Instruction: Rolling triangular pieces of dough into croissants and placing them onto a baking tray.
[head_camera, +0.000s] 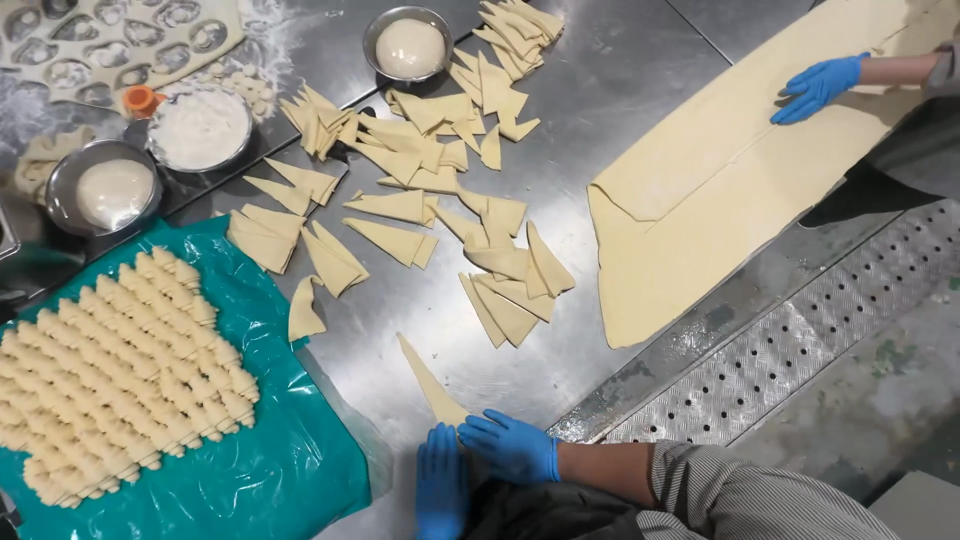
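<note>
While rolled pieces (120, 370) fill the teal sheet (290, 470), the left hand (441, 485) and right hand (512, 447) press flat, fingers together, on the dough triangle's (432, 385) wide end at the table's (620, 80) near edge. Soft, limp, easily stretched, I judge; best held at that base.

I am looking down into a commercial bakery. The work goes on over a long stainless steel table (620, 90) dusted with flour, with cut dough triangles (440, 170) scattered across it in heaps. Rows of rolled croissants (110, 370) lie on a teal plastic sheet (290, 470), far more than a home would make. Metal bowls (105, 190) stand by, and a co-worker's gloved hand (818, 86) presses a wide dough sheet (720, 180). Perforated metal grating (790, 350) runs beside the table.
</note>
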